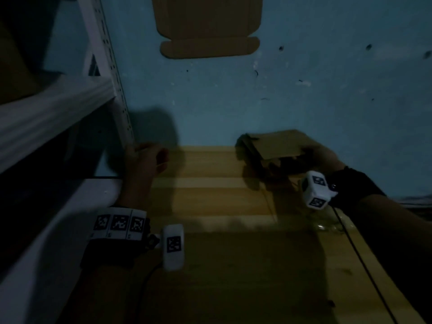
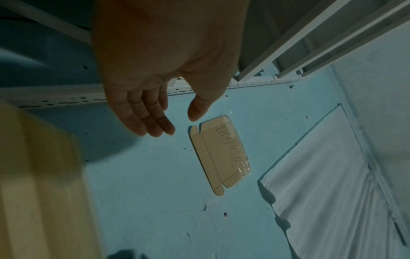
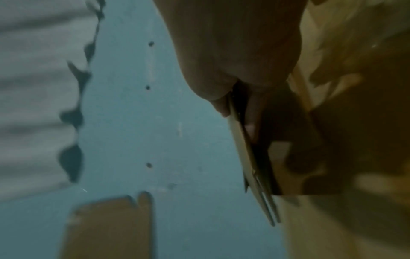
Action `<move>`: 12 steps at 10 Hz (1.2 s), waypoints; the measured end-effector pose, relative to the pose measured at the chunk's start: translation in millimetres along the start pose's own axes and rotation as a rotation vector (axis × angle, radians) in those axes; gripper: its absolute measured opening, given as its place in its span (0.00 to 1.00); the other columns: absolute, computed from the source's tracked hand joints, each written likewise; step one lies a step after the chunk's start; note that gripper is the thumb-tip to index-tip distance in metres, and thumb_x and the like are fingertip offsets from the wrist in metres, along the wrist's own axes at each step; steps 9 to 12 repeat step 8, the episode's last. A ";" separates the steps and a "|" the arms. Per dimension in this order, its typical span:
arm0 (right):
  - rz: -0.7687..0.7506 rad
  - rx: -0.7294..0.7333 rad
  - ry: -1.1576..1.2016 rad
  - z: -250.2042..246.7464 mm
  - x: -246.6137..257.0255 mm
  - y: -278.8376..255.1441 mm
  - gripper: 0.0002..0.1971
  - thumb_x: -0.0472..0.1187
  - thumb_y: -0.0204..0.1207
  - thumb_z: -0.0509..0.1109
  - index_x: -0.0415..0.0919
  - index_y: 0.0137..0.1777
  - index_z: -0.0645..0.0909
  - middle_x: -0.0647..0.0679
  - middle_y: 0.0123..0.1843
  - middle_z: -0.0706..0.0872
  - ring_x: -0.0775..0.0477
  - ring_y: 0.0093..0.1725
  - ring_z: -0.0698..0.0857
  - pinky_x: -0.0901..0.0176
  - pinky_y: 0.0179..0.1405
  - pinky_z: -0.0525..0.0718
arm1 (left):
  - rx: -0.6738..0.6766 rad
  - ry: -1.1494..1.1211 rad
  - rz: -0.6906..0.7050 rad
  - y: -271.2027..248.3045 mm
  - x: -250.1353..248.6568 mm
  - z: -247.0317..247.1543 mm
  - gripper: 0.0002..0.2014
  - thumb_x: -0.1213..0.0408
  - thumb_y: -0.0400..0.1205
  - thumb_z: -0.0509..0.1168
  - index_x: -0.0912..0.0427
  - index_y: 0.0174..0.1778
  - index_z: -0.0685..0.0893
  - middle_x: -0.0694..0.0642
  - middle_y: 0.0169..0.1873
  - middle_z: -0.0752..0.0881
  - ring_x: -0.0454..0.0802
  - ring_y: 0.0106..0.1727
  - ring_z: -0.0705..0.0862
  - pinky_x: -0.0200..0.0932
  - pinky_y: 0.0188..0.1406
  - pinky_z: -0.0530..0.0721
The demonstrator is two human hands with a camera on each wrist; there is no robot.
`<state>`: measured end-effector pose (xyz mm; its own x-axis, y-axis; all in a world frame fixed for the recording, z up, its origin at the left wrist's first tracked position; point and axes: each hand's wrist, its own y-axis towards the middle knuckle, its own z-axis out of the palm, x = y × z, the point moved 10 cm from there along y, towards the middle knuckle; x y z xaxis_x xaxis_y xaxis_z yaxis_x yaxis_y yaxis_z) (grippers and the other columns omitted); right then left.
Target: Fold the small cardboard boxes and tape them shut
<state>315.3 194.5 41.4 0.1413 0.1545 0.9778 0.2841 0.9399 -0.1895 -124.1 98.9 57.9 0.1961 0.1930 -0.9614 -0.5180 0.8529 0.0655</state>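
Right grip (image 1: pixel 320 153) pinches a part-folded cardboard box (image 1: pixel 273 146) by its edge, thumb against fingers, at the far edge of the wooden worktop (image 1: pixel 222 206). Left grip (image 2: pixel 153 98) relaxed and empty, near the white shelf post (image 1: pixel 112 73). Flat box blank (image 2: pixel 219 154) taped to blue wall.

Brown cardboard box (image 1: pixel 272 148) — seemingly half-folded — tilted at the wooden table's (image 1: pixel 210 206) far edge.

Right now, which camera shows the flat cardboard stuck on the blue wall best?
The left wrist view: the flat cardboard is whole there, with tape and writing visible. The head view cuts off its top. The right wrist view shows only a blurry part.
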 end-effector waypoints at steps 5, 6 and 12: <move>-0.071 -0.146 -0.918 -43.2 -8.2 19.3 0.28 0.61 0.71 0.79 0.33 0.33 0.82 0.36 0.33 0.84 0.37 0.31 0.82 0.49 0.32 0.76 | 0.070 0.068 -0.042 -6.6 6.4 6.2 0.05 0.68 0.84 0.65 0.60 0.43 0.83 0.56 0.36 0.86 0.50 0.35 0.85 0.45 0.39 0.84; -0.135 -0.170 -0.994 -42.5 6.1 22.3 0.32 0.63 0.71 0.78 0.27 0.37 0.83 0.36 0.33 0.84 0.36 0.33 0.84 0.52 0.31 0.75 | 0.083 0.072 -0.044 -7.6 6.9 9.4 0.04 0.68 0.84 0.64 0.62 0.46 0.83 0.57 0.37 0.86 0.51 0.36 0.85 0.46 0.39 0.84; -0.351 -0.247 -0.856 -33.8 47.7 1.9 0.29 0.54 0.79 0.71 0.24 0.34 0.84 0.28 0.36 0.89 0.37 0.31 0.85 0.51 0.36 0.80 | 0.083 0.051 -0.105 -3.9 19.3 14.9 0.06 0.66 0.85 0.63 0.63 0.49 0.84 0.56 0.36 0.86 0.42 0.28 0.85 0.36 0.30 0.84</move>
